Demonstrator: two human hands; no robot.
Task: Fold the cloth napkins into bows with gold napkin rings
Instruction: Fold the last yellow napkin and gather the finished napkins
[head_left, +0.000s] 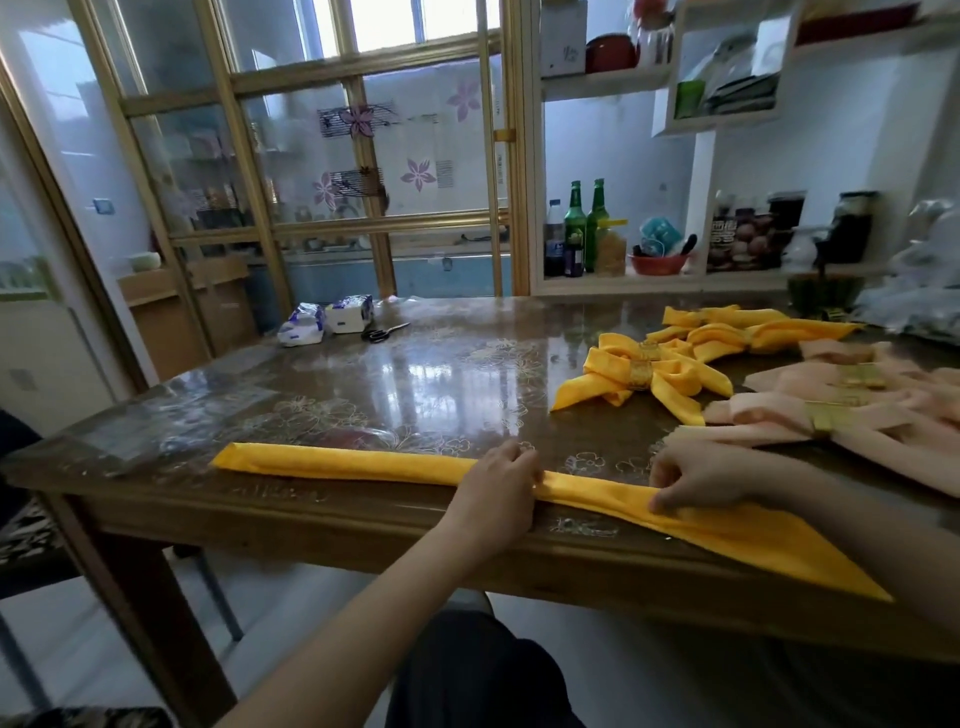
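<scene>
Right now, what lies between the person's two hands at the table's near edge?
In the head view, only a stretch of the folded yellow napkin lies between the left hand and the right hand; both hold it.

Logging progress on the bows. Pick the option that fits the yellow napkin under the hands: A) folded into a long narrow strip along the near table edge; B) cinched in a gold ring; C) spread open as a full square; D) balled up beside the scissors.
A: the yellow napkin lies as a long narrow strip along the near edge of the table, with the left hand and right hand pinching it.
</scene>
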